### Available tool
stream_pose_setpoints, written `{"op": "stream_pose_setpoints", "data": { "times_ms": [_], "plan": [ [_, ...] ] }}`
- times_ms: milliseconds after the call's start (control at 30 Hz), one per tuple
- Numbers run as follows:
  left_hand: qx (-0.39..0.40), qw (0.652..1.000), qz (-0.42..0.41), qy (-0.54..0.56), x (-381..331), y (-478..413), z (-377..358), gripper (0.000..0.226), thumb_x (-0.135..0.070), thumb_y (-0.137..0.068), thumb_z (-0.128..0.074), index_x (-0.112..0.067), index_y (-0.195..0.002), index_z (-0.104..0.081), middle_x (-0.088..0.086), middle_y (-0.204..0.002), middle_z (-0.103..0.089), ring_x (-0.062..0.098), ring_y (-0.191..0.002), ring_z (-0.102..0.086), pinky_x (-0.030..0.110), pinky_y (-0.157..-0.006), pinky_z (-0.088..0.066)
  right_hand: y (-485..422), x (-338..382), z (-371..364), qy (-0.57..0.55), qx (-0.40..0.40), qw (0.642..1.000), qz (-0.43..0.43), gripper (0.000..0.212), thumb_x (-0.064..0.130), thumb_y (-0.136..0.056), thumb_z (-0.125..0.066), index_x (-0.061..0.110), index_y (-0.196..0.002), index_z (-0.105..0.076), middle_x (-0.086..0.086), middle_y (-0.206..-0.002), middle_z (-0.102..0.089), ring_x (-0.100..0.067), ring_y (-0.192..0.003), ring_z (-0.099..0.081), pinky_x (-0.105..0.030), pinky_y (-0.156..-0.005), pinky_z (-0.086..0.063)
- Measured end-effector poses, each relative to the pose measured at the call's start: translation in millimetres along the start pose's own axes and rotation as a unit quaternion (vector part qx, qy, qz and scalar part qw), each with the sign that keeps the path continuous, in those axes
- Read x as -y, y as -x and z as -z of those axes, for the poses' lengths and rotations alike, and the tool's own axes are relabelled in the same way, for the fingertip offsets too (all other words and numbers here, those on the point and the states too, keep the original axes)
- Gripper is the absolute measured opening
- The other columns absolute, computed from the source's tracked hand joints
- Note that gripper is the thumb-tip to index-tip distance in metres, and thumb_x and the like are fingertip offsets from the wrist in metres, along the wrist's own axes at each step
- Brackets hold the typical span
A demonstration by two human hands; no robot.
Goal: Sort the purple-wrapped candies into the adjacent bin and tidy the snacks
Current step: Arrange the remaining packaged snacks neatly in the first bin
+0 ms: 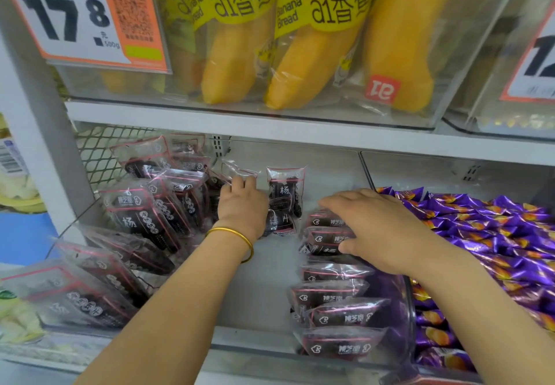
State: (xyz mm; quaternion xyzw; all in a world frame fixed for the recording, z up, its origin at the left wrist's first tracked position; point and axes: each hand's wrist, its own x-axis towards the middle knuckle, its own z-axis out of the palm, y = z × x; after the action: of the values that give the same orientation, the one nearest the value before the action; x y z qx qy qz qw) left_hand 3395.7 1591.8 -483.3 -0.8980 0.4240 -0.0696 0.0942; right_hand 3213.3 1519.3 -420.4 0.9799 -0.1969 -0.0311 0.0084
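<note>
Head view: the left grip (241,204), a bare hand with a gold bangle (237,234) at its wrist, reaches to the back of the clear bin (264,288) on the shelf. Its fingers curl over the top edge of a snack packet (237,171). The right grip (378,228) lies flat, fingers stretched and holding nothing, on the right-hand row of dark packets (333,297). Another row of dark packets (141,213) leans along the bin's left side, and one upright packet (285,192) stands between the two grips. The purple-wrapped candies (495,234) are piled in the adjacent bin on the right, just beside the right forearm. Banana bread packs (300,54) and a price sign (75,15) fill the shelf above.
</note>
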Motion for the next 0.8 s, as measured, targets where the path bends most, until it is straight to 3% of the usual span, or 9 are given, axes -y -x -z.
{"op": "stream_pose_setpoints", "data": {
  "times_ms": [100, 200, 300, 367, 467, 600, 700, 767, 800],
  "plan": [
    [-0.028, 0.999, -0.028, 0.014, 1.7, -2.3, 3.1, 0.049, -0.011, -0.085, -0.057, -0.018, -0.130, -0.039, 0.009, -0.135, -0.040, 0.031, -0.126, -0.032, 0.043, -0.105, -0.027, 0.2, -0.6, -1.1, -0.002, -0.007, 1.000, 0.001, 0.060, 0.027, -0.088, -0.061, 0.029, -0.140, -0.031, 0.008, -0.144, -0.037, -0.017, -0.134, -0.029, -0.041, -0.110, -0.027],
    [-0.071, 0.991, -0.053, 0.102, 4.7, -5.7, 8.6, 0.046, -0.004, -0.085, -0.055, -0.020, -0.125, -0.039, 0.008, -0.121, -0.051, 0.031, -0.115, -0.045, 0.044, -0.099, -0.034, 0.4, -0.7, -2.9, -0.001, -0.017, 1.000, 0.002, 0.059, 0.026, -0.088, -0.060, 0.029, -0.140, -0.031, 0.007, -0.143, -0.038, -0.017, -0.133, -0.030, -0.041, -0.109, -0.028],
    [-0.090, 0.955, -0.047, 0.280, 2.4, -10.7, 18.7, 0.055, -0.005, -0.081, -0.063, -0.015, -0.128, -0.036, 0.013, -0.121, -0.043, 0.037, -0.097, -0.056, 0.045, -0.086, -0.049, 0.0, -0.7, -3.3, 0.001, -0.017, 1.000, 0.004, 0.065, 0.027, -0.089, -0.059, 0.032, -0.144, -0.024, 0.009, -0.147, -0.034, -0.016, -0.135, -0.026, -0.041, -0.111, -0.026],
    [-0.087, 0.933, -0.033, 0.349, -1.9, -17.6, 23.9, 0.063, -0.005, -0.079, -0.068, -0.009, -0.132, -0.033, 0.016, -0.128, -0.034, 0.038, -0.096, -0.057, 0.043, -0.090, -0.049, -0.3, -0.8, -3.2, 0.002, -0.015, 1.000, 0.005, 0.066, 0.028, -0.089, -0.059, 0.032, -0.144, -0.023, 0.010, -0.147, -0.033, -0.016, -0.135, -0.026, -0.041, -0.111, -0.025],
    [-0.099, 0.946, -0.041, 0.307, -6.9, -25.2, 20.7, 0.052, -0.007, -0.082, -0.066, -0.001, -0.127, -0.040, 0.017, -0.129, -0.033, 0.035, -0.104, -0.053, 0.034, -0.096, -0.043, -0.5, -1.0, -3.3, 0.003, -0.018, 1.000, 0.006, 0.064, 0.029, -0.089, -0.059, 0.032, -0.144, -0.024, 0.010, -0.147, -0.033, -0.016, -0.135, -0.026, -0.040, -0.111, -0.025],
    [-0.150, 0.966, -0.073, 0.198, -4.1, -28.0, 14.7, 0.040, -0.022, -0.084, -0.065, -0.012, -0.121, -0.050, 0.011, -0.123, -0.043, 0.031, -0.115, -0.037, 0.035, -0.097, -0.036, -1.0, -1.0, -3.4, 0.003, -0.018, 1.000, 0.007, 0.065, 0.029, -0.090, -0.058, 0.033, -0.144, -0.023, 0.010, -0.147, -0.033, -0.016, -0.136, -0.026, -0.040, -0.112, -0.025],
    [-0.112, 0.938, -0.126, 0.302, -7.4, -24.8, 13.8, 0.038, -0.020, -0.086, -0.064, -0.017, -0.120, -0.049, 0.011, -0.117, -0.041, 0.031, -0.104, -0.047, 0.035, -0.096, -0.040, -1.2, -1.4, -3.1, 0.002, -0.014, 1.000, 0.006, 0.065, 0.030, -0.089, -0.059, 0.032, -0.144, -0.025, 0.010, -0.146, -0.034, -0.017, -0.135, -0.027, -0.041, -0.111, -0.026],
    [-0.097, 0.911, -0.125, 0.381, -13.2, -21.2, 13.0, 0.041, -0.015, -0.086, -0.064, -0.018, -0.123, -0.048, 0.012, -0.121, -0.033, 0.032, -0.097, -0.052, 0.036, -0.099, -0.042, -0.8, -1.3, -2.3, -0.001, -0.013, 1.000, 0.006, 0.065, 0.032, -0.089, -0.059, 0.032, -0.143, -0.025, 0.010, -0.146, -0.035, -0.017, -0.135, -0.027, -0.041, -0.112, -0.025],
    [-0.104, 0.913, -0.114, 0.377, -16.3, -20.8, 10.7, 0.044, -0.015, -0.086, -0.063, -0.017, -0.127, -0.046, 0.012, -0.125, -0.031, 0.032, -0.101, -0.051, 0.035, -0.100, -0.041, -0.8, -1.2, -2.1, -0.002, -0.012, 1.000, 0.006, 0.065, 0.032, -0.089, -0.059, 0.032, -0.144, -0.025, 0.009, -0.147, -0.035, -0.017, -0.135, -0.027, -0.041, -0.112, -0.025]
  ]
}}
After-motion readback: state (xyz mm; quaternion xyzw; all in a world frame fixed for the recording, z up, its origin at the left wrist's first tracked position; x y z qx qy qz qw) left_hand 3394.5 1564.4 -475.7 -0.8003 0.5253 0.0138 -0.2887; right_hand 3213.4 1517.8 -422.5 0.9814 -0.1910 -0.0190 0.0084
